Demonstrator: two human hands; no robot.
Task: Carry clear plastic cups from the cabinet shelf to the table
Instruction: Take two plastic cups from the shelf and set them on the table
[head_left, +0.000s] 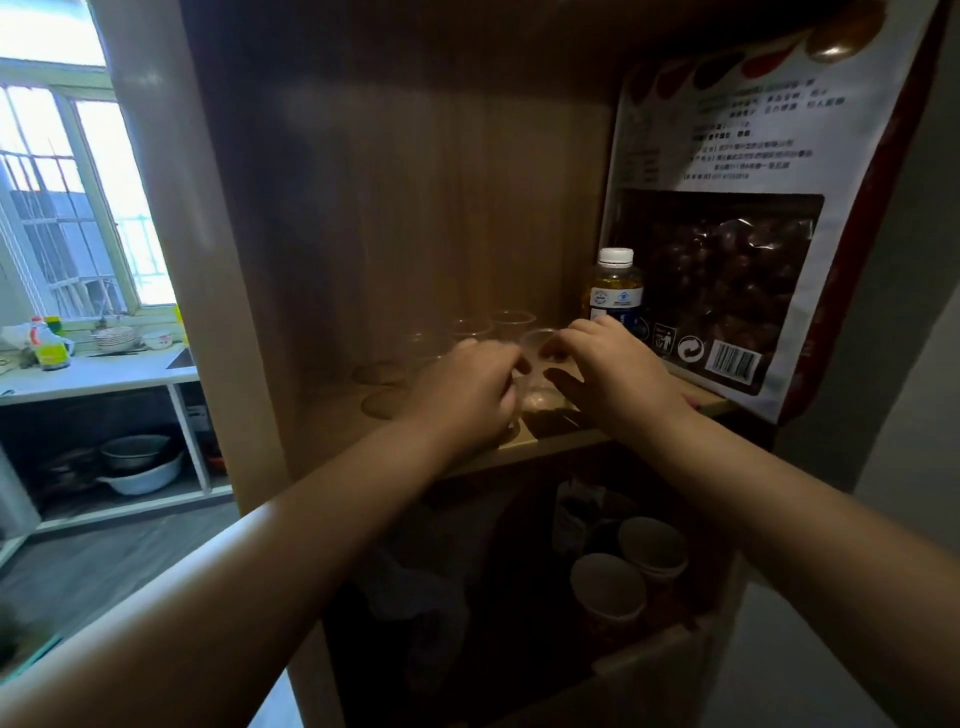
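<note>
Both arms are reached into the cabinet, and the work looks to be at the picking-up stage rather than the carrying. The left hand (467, 387) and the right hand (613, 374) meet over one clear plastic cup (537, 345) that sits near the front edge of the cabinet shelf (519, 448). The right grip has its fingertips pinched on the cup's rim. The left grip is curled close against the cup's near side, though whether it truly clasps the cup or only steadies it I cannot tell, since the knuckles hide the contact. Behind this cup, more clear cups (493, 325) stand in a loose cluster toward the back of the shelf, hard to count in the dim light. A bottle with a white cap (615, 286) stands just beside the right hand, and a large bag of dark dried fruit (727, 249) leans at the shelf's right end. On the shelf below sit paper cups (610, 587), which are not part of this job. No table with delivered cups is in sight, so I judge that most of the carrying is left to do.
</note>
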